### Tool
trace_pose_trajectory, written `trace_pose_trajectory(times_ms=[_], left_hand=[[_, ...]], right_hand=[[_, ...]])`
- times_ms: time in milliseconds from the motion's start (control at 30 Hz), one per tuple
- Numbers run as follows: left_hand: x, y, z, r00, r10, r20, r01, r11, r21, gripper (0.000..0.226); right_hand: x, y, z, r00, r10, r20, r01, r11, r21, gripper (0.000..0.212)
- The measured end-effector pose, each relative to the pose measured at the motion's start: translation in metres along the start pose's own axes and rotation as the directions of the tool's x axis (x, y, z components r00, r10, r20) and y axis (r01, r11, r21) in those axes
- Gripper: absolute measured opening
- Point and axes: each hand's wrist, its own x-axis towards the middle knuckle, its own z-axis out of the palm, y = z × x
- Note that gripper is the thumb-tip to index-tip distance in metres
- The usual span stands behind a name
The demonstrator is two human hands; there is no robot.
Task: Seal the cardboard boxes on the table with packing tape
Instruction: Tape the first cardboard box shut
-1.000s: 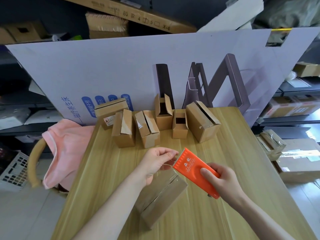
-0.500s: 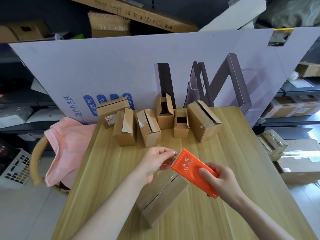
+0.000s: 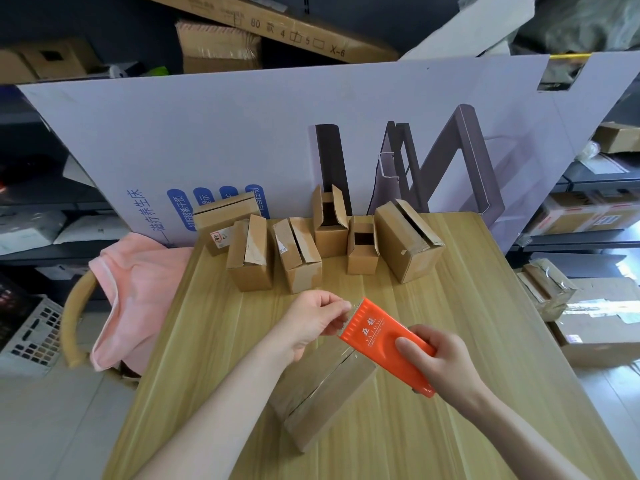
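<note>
Barely any shift: left hand (image 3: 311, 323) pinches tape end (image 3: 347, 306) at teeth of orange plastic tape dispenser (image 3: 374, 332), right hand (image 3: 446, 362) grips it, above one brown cardboard box (image 3: 329, 393), lower centre; six more boxes (image 3: 408, 239) mid-frame.

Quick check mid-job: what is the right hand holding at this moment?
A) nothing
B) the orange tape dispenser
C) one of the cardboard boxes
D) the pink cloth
B: the right hand grips the orange tape dispenser above the near box, while the left hand pinches the tape end at its toothed edge.
</note>
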Motion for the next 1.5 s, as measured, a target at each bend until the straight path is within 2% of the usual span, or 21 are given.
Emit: trace_pose_trajectory(times_ms=[133,267,433,667,833,1000,1133,1300,1500], left_hand=[[0.0,0.0,-0.002,0.997,-0.037,0.067,0.037,0.999,0.0,0.021],[-0.001,0.0,-0.004,0.989,-0.093,0.116,0.109,0.984,-0.143,0.036],[-0.002,-0.001,-0.008,0.985,-0.098,0.141,0.119,0.983,-0.142,0.028],[0.001,-0.008,-0.009,0.999,-0.038,0.001,0.038,0.998,-0.057,0.009],[0.003,-0.009,-0.004,0.994,0.009,-0.109,-0.005,0.999,0.044,0.003],[0.01,-0.012,-0.002,0.976,0.016,-0.217,0.009,0.993,0.115,0.013],[0.019,-0.013,-0.002,0.96,0.024,-0.277,0.031,0.981,0.191,0.017],[0.031,-0.012,0.001,0.95,-0.003,-0.311,0.068,0.977,0.2,0.021],[0.042,-0.012,0.013,0.953,-0.012,-0.301,0.088,0.967,0.24,0.027]], right_hand=[[0.0,-0.002,0.0,1.0,-0.006,0.007,0.006,1.0,0.012,0.016],[-0.001,-0.001,-0.001,1.0,-0.004,0.006,0.004,1.0,0.007,0.017],[-0.001,0.0,0.0,1.0,0.004,0.004,-0.004,1.0,0.012,0.015],[-0.001,0.0,0.003,1.0,0.017,0.021,-0.017,0.999,0.034,0.021],[-0.001,-0.002,0.009,0.999,-0.033,-0.033,0.03,0.996,-0.082,0.028],[0.001,-0.003,0.012,0.996,-0.04,-0.08,0.023,0.979,-0.201,0.024],[0.004,-0.01,0.015,0.995,-0.02,-0.099,-0.007,0.963,-0.269,0.029],[0.008,-0.019,0.013,0.993,-0.014,-0.119,-0.031,0.929,-0.369,0.026],[0.009,-0.023,0.005,0.992,0.063,-0.111,-0.104,0.908,-0.407,0.026]])
